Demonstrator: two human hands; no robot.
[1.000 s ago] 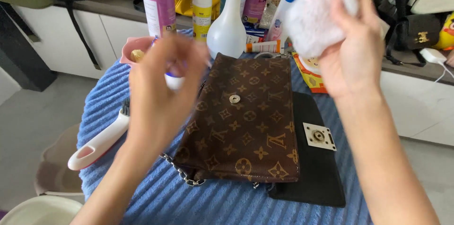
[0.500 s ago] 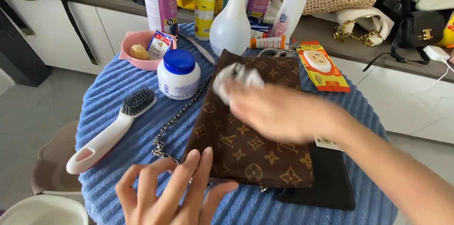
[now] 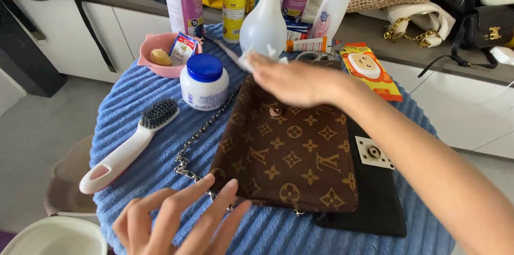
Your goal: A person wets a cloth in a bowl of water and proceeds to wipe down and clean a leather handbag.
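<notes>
The right hand (image 3: pixel 292 81) presses a white wipe (image 3: pixel 256 58) flat against the brown patterned bag (image 3: pixel 286 150). The left hand (image 3: pixel 176 223) hovers empty, fingers spread, its fingertips at the bag's near edge.

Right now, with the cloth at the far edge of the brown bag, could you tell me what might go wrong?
1. The right hand wipes with a white cloth close beside the spray bottle; a wide stroke might knock it over.
2. The jar stands near the same corner and could get nudged.
3. The left hand only touches the brown bag at its near edge, so it may slide over the black bag beneath.
</notes>
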